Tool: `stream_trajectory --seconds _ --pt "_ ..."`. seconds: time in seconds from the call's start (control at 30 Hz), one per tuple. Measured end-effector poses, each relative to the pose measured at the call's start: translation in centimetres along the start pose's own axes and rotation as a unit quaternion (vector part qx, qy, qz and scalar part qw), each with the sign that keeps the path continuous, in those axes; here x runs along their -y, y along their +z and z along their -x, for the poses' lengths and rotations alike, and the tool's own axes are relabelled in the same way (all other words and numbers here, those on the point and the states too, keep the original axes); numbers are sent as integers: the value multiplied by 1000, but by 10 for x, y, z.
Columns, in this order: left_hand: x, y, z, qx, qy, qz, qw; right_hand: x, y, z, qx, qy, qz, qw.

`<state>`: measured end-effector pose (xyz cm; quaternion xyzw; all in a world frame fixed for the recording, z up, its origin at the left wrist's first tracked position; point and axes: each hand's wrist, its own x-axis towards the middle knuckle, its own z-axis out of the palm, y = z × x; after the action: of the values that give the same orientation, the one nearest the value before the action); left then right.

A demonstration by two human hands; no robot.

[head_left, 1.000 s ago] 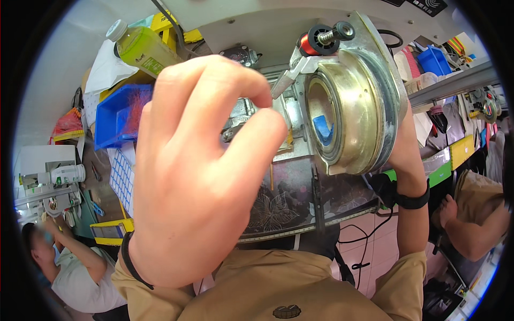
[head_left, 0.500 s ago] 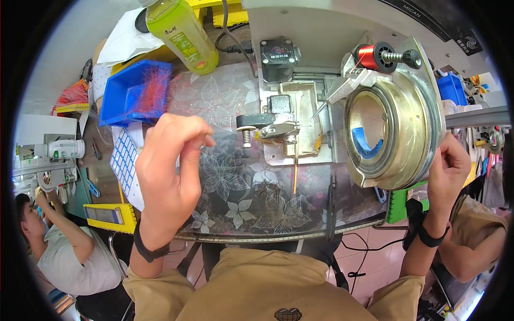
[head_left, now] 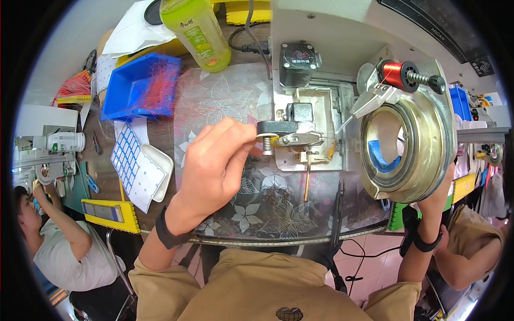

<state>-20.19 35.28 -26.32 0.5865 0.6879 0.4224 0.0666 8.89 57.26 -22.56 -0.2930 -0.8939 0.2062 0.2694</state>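
One stiff-looking spring clamp (head_left: 276, 128), one heavy-looking metal ring (head_left: 424, 138)

Clamp sits in from the surface's (head_left: 243, 211) near edge; probably best pinched at its spring end (head_left: 267, 145), where the left grip (head_left: 210, 168) curls, hold unclear. Right grip (head_left: 436, 199), mostly hidden behind the ring, cannot be judged.

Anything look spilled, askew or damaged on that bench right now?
Mildly, yes: fine red strands spread over the rim of the blue bin, untidy rather than contained. A dark tangle-like patch shows on the flowered cover below the spring in view; I can't tell debris from print. No obvious damage shows near the left hand.
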Motion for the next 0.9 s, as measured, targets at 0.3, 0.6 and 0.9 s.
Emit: stream_trajectory --seconds 0.3,0.6,0.9 --pt "-4 -9 10 6 -132 107 985 -31 -28 16 -158 160 -104 969" --pt "-16 -9 4 47 -145 80 985 -84 -68 16 -260 146 22 954" --pt "-18 -8 1 36 -140 69 987 -90 -52 20 -263 167 139 940"
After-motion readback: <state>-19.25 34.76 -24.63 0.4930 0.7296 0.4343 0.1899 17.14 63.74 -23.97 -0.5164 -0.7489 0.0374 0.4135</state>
